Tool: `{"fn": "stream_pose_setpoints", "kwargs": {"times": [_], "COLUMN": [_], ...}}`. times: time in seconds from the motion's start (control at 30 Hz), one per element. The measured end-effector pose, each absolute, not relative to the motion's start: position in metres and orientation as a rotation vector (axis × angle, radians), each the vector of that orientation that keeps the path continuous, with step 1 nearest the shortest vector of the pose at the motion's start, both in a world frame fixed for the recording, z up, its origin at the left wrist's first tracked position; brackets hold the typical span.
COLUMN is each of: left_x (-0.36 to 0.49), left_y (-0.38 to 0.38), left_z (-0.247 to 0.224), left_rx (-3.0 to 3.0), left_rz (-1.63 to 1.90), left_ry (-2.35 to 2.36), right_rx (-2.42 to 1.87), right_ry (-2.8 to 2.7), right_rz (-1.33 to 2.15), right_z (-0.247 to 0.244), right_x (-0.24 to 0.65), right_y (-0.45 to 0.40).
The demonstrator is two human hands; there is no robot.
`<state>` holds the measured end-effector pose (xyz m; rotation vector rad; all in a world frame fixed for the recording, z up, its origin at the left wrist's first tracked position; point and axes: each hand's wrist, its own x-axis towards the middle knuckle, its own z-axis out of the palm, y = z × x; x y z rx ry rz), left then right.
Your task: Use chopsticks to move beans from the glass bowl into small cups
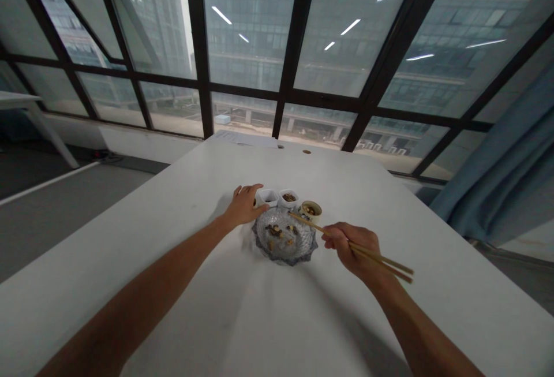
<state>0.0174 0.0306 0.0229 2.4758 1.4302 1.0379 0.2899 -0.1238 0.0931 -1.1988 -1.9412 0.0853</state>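
A glass bowl [306,237] sits below frame centre between left hand [246,206] and right hand [354,249]. The right, wrapped around chopsticks [392,263], angles their tips over its far rim; the left, outstretched, parts thumb and fingers beside a white cup [272,204], grip unclear.

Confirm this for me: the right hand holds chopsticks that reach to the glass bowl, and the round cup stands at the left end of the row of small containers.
Not quite: in the head view the round cup stands at the right end of the row. The right hand does hold chopsticks that reach to the glass bowl.
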Motion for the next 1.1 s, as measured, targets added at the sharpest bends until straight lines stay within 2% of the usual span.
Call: {"fn": "stream_pose_setpoints", "kwargs": {"times": [0.2, 0.6, 0.73, 0.97, 1.1], "left_x": [0.036, 0.033, 0.031, 0.026, 0.026], "left_y": [0.052, 0.043, 0.045, 0.058, 0.064], "left_z": [0.035, 0.042, 0.043, 0.038, 0.034], "left_rx": [2.498, 2.437, 2.457, 2.473, 2.477], "left_rz": [0.815, 1.048, 1.027, 0.951, 0.919], "left_ry": [1.348, 1.199, 1.181, 1.204, 1.223], "right_rx": [-1.243, -1.146, -1.047, -1.241, -1.240], "right_ry": [-1.564, -2.042, -2.246, -1.836, -1.879], "right_rz": [0.268, -0.017, 0.046, 0.306, 0.514], "right_z": [0.084, 0.074, 0.070, 0.079, 0.081], "right_x": [0.287, 0.256, 0.250, 0.272, 0.281], "right_y": [-0.114, -0.052, -0.039, -0.076, -0.092]}}
